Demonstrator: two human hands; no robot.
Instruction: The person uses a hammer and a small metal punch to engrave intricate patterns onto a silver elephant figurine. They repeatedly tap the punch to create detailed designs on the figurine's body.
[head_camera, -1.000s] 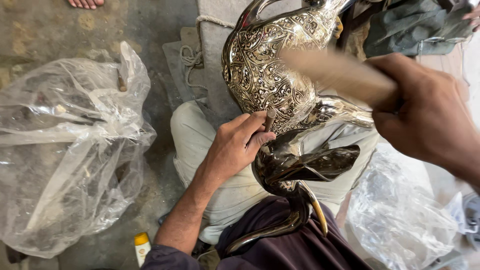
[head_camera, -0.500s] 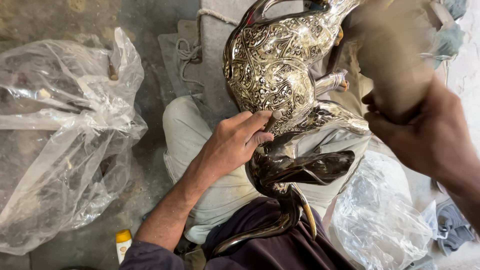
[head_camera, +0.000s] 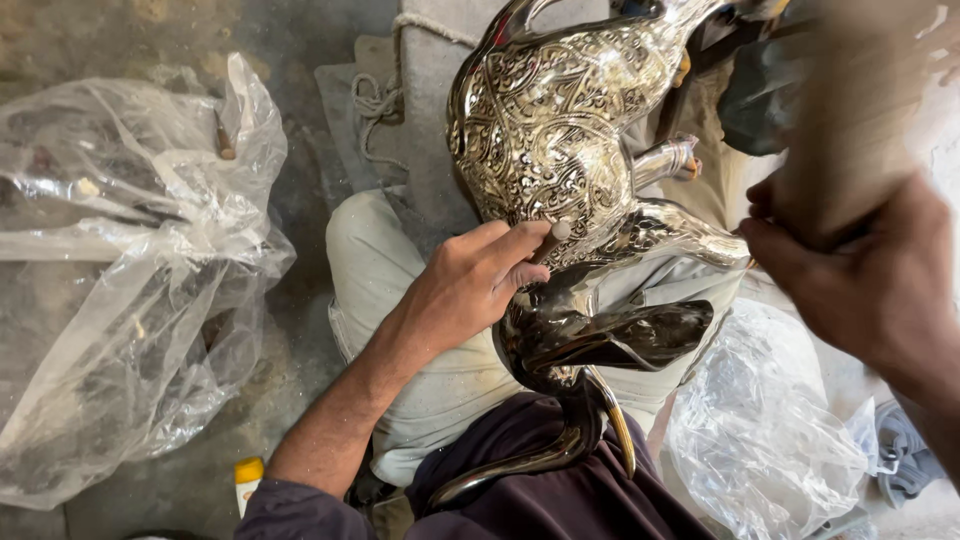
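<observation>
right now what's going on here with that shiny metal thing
A seated person has a shiny, silver-coloured engraved metal animal figure lying across their lap. The left hand presses on the figure near its neck, pinching what looks like a small tool against the metal. The right hand is raised to the right, gripping a blurred tan object, apart from the figure. Crumpled clear plastic bags lie on the floor.

Left hand (head_camera: 470, 290) on engraved metal figure (head_camera: 560, 130)

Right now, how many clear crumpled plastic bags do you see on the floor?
2. One large clear plastic bag lies at the left, beside the person's knee. A smaller clear plastic bag lies at the lower right, below the shiny engraved metal figure. More may be hidden.
</observation>
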